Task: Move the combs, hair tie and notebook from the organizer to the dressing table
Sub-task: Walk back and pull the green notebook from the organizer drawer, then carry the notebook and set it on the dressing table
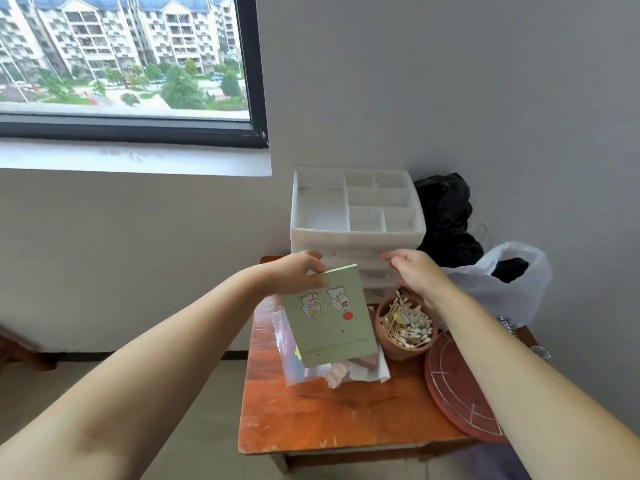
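My left hand (294, 273) holds a pale green notebook (332, 320) with bear stickers by its top corner, just in front of the white organizer (356, 233). The notebook hangs tilted above the wooden dressing table (311, 417). My right hand (412, 268) rests against the front of the organizer's drawers, fingers curled on a drawer edge. The organizer's top compartments look bare. No comb or hair tie shows in view.
A clay pot (403, 329) of cotton swabs stands right of the notebook. A round red mat (457, 386) lies at the table's right edge. Clear plastic and papers (332, 372) lie under the notebook. A black bag (446, 216) and a white bag (498, 282) sit behind.
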The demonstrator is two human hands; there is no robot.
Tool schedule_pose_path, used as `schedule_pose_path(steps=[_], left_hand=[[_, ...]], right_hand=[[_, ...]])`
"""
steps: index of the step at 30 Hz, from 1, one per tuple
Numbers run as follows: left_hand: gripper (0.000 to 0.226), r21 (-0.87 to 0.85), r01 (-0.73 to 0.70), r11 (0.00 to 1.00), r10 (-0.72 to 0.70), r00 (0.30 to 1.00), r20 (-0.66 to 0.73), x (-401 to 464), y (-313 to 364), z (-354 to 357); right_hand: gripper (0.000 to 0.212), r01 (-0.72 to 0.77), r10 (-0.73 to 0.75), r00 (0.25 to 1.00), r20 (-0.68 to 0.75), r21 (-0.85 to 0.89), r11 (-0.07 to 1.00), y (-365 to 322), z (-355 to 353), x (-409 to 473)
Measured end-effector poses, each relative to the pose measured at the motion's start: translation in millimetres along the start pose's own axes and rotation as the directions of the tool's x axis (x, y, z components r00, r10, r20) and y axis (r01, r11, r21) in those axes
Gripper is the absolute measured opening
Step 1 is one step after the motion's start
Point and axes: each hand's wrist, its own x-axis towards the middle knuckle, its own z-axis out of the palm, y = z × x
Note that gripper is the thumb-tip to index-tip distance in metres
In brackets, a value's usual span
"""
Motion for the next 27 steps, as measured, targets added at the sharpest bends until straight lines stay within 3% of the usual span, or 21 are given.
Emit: schedule_pose_path(steps=[4, 7, 11, 15, 17, 21, 24, 27], left_hand=[[0.028, -0.239, 0.092, 0.967, -0.097, 0.995, -0.012, 5.2, -5.7, -1.6], [0.024, -0.475, 0.132, 0.870, -0.123, 0.991, 0.050, -2.4, -17.0, -0.5], [0.026, -0.801, 0.163, 0.577, -0.094, 0.987, 0.134, -42.6, -50.2, 4.4], [0.033, -0.970, 0.018, 0.243, -0.243, 0.969, -0.043, -123.3, -95.5, 33.4], [0.028, -0.988, -0.139, 0.066, -0.421, 0.894, -0.153, -176.0, -111.0, 57.8], [0.026, -0.869, -0.477, -0.130, -0.757, 0.614, -0.223, -291.2, -117.4, 120.1], [0.028, -0.699, -0.700, -0.149, -0.902, 0.386, -0.195, -381.6, -102.7, 174.1], [0.033, -0.566, -0.817, -0.107, -0.964, 0.225, -0.143, -472.9, -78.4, 237.3]], right_hand=[[0.034, 0.056, -0.055, 0.998, 0.024, -0.052, 0.997, 5.7, 1.6, 15.0], [0.027, 0.043, -0.037, 0.994, 0.102, -0.063, 0.997, 8.2, 3.4, 15.8], [0.034, -0.062, 0.062, 0.919, 0.389, -0.013, 0.998, -6.3, 26.3, 11.5], [0.034, -0.235, 0.100, 0.791, 0.604, 0.149, 0.960, -27.5, 75.2, -2.1], [0.041, -0.344, 0.113, 0.687, 0.718, 0.184, 0.921, -39.3, 110.7, -17.2], [0.039, -0.380, 0.079, 0.463, 0.883, 0.117, 0.918, -59.1, 202.9, -79.4], [0.024, -0.271, 0.031, 0.238, 0.971, 0.036, 0.962, -67.3, 278.1, -164.1], [0.012, -0.218, 0.031, 0.064, 0.997, -0.017, 0.976, -73.4, 347.0, -275.0]])
